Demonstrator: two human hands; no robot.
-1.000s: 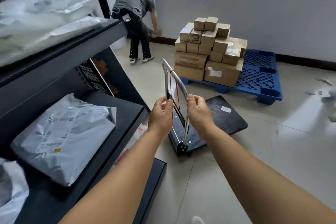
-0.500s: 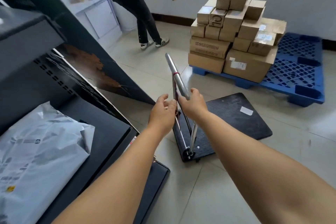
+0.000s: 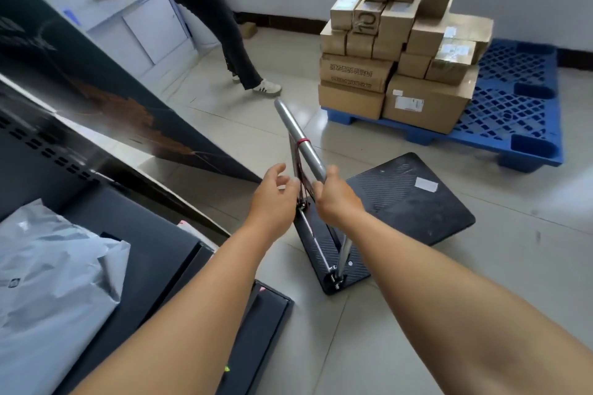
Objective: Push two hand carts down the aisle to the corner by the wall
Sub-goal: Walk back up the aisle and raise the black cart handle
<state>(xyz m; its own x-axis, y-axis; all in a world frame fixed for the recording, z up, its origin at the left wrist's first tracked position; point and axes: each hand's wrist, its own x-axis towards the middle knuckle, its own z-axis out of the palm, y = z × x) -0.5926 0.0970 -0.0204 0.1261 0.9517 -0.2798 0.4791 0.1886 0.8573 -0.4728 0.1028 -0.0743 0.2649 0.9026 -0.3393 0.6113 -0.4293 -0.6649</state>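
A black flat hand cart point(image 3: 401, 199) stands on the tiled floor in front of me, turned at an angle, with its silver handle point(image 3: 295, 128) upright and a red band around the bar. My right hand point(image 3: 333, 196) grips the near end of the handle bar. Beside it, my left hand point(image 3: 272, 192) is loosely cupped with the thumb spread, and its fingertips just touch the thin frame under the bar. Only one cart deck is plainly visible.
A dark metal shelf point(image 3: 96, 154) with a grey parcel bag point(image 3: 54, 282) runs close on my left. Ahead right, stacked cardboard boxes point(image 3: 401, 42) sit on a blue pallet point(image 3: 513, 99). A person point(image 3: 218, 26) stands ahead by a white cabinet point(image 3: 144, 29).
I have moved forward with the cart, past the shelf end, so the boxes are closer. My left hand has loosened from its grip. The person has straightened up, holding something.
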